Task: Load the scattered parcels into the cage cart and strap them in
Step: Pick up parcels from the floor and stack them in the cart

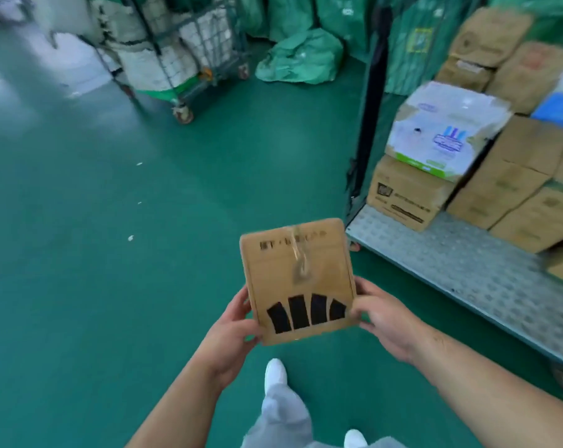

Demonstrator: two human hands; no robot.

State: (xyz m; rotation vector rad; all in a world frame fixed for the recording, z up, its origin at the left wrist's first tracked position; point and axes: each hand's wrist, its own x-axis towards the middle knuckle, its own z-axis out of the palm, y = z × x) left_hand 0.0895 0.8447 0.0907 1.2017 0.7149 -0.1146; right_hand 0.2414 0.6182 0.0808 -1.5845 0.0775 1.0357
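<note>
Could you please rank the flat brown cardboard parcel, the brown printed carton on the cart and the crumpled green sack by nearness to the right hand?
1. Flat brown cardboard parcel: held by the right hand, on its left.
2. Brown printed carton: on the grey metal cart deck, ahead to the right.
3. Crumpled green sack: on the floor, far ahead.
</note>
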